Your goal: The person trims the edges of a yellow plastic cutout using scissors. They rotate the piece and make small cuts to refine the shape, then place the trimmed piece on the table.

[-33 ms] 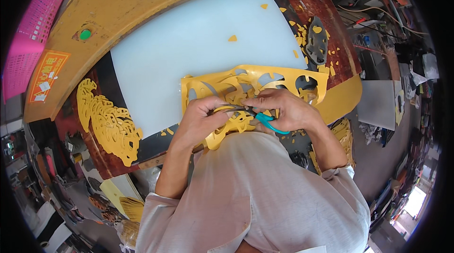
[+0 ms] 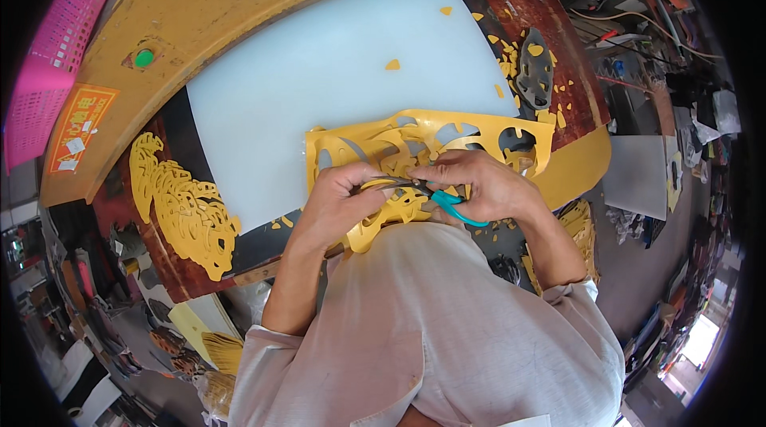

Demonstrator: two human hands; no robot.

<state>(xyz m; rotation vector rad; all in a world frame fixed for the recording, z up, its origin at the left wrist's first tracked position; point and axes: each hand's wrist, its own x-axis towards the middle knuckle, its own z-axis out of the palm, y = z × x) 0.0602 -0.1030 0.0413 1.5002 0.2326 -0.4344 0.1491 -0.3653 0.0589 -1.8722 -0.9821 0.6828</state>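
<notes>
A yellow sheet full of cut-out holes [image 2: 415, 120] lies over the near edge of the white board [image 2: 319, 52], its lower part hanging against my shirt. My right hand [image 2: 483, 183] is closed around scissors with teal handles [image 2: 448, 202]. Their dark blades point left and look slightly apart. Just at the blade tips, my left hand [image 2: 343, 202] is closed, thumb and fingers pinched on a yellow part of the sheet. What exactly lies between the blades is too small to tell.
A pile of yellow cut pieces [image 2: 183, 215] lies left of the board. To the right are a dark metal cutting die [image 2: 535, 68] and scattered yellow scraps. A yellow machine beam [image 2: 171, 16] with a green button [image 2: 144, 58] curves across the far side, beside a pink basket [image 2: 60, 52].
</notes>
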